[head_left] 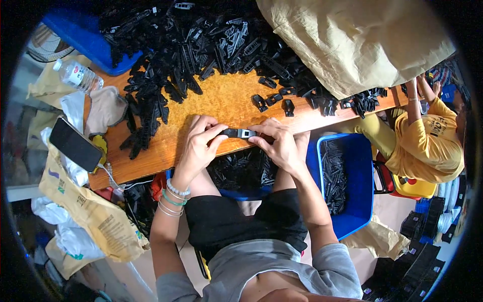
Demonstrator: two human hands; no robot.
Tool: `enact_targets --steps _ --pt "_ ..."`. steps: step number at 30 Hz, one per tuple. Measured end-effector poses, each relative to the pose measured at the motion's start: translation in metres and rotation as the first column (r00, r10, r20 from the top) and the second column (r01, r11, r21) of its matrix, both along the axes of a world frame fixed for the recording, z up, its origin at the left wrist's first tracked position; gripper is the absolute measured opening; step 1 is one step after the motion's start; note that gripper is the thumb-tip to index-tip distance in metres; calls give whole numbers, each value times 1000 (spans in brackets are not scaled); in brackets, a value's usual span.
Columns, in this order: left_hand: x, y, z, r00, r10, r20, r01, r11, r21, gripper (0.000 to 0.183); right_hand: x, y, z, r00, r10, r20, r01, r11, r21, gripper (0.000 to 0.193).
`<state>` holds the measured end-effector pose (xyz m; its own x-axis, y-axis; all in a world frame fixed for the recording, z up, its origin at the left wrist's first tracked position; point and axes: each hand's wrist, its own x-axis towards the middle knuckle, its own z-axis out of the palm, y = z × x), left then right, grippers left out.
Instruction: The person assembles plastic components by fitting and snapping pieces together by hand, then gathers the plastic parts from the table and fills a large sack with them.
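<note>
Between my two hands, just over the table's front edge, is a small black plastic part (235,133) with a pale patch near its right end. My left hand (200,138) pinches its left end between thumb and fingers. The right end is gripped by the fingertips of my right hand (275,140). Beyond my hands, several small black clips (288,107) lie loose on the wooden table (211,103). Long, narrow black plastic pieces (186,60) are heaped across the far side and down the left.
A large brown paper sack (362,40) covers the back right. Blue bins (318,171) of black parts stand below the table. At left are a phone (75,144), a water bottle (78,75) and a glove (105,108). A person in yellow (427,141) works at right.
</note>
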<state>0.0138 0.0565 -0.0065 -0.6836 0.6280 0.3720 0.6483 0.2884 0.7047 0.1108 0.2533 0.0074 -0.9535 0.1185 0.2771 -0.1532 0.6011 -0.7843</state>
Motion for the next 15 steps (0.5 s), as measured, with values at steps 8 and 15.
enact_targets --steps 8,15 --pt "0 3 3 999 -32 -24 32 999 -13 19 1 2 -3 999 -28 43 30 998 -47 24" --pt "-3 5 4 988 -60 -139 58 998 -22 19 -10 -5 -11 1000 -10 -16 11 999 52 27"
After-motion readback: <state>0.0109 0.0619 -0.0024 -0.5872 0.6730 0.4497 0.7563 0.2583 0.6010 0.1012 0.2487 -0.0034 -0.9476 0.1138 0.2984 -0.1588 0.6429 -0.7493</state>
